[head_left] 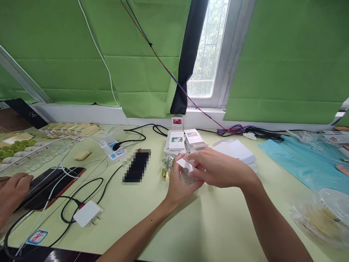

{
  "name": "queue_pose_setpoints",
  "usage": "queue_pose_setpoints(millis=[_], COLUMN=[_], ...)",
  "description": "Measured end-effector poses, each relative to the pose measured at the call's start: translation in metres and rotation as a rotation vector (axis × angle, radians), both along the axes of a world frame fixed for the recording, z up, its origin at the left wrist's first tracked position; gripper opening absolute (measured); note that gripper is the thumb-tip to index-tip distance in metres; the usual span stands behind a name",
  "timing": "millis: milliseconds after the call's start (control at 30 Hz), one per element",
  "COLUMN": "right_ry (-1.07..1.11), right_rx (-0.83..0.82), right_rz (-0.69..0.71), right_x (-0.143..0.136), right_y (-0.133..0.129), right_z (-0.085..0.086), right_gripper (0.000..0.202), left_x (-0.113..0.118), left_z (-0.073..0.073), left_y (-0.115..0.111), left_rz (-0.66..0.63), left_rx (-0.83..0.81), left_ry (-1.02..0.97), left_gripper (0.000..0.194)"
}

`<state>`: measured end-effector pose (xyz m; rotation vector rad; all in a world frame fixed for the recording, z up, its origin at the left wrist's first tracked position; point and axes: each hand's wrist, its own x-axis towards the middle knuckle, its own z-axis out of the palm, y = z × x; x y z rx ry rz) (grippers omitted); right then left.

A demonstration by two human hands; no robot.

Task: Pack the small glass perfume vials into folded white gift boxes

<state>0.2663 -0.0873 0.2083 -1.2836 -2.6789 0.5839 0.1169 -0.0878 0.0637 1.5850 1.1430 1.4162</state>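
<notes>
My left hand (177, 182) is wrapped round a small white box (185, 166), its flap raised at the top. From the right, my right hand (205, 163) reaches over with bent fingers closed at the box's open end. Whether anything else sits between those fingers is hidden. Just beyond my hands lie small clear bags and gold-coloured pieces (164, 174). White boxes with printed pictures, one with a green print (176, 141) and another with a brown print (193, 136), lie behind them.
A white box (235, 151) lies right of my hands, near blue sheeting (289, 156). Clear plastic containers (321, 218) stand front right. Leftward are a pixelated dark object (137, 166), a white charger (88, 214), cables, a power strip (112, 147) and another person's hand (13, 189) by phones.
</notes>
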Motion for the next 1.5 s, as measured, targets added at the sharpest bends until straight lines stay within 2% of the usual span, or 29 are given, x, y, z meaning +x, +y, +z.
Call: queue_pose_setpoints(millis=[433, 767, 1000, 1200, 1500], right_ry=[-0.096, -0.158, -0.246, -0.25, -0.254], right_rx=[-0.076, -0.118, -0.14, -0.137, -0.096], right_rz=[0.019, 0.057, 0.067, 0.07, 0.093], right_x=[-0.005, -0.004, -0.004, -0.005, -0.003], right_y=[0.006, 0.01, 0.013, 0.012, 0.009], right_z=[-0.011, -0.01, -0.013, -0.014, -0.01], right_gripper=[0.006, 0.037, 0.027, 0.027, 0.024], left_x=[0.002, 0.004, 0.006, 0.01, 0.017], left_z=[-0.005, -0.003, -0.007, -0.013, -0.014], left_y=[0.0, -0.001, -0.002, -0.003, -0.012], left_rz=[-0.011, 0.002, 0.038, 0.079, 0.129], left_rx=[-0.027, -0.016, 0.035, 0.065, 0.023], left_ry=[0.029, 0.063, 0.101, 0.067, 0.033], left_gripper=[0.083, 0.073, 0.072, 0.071, 0.076])
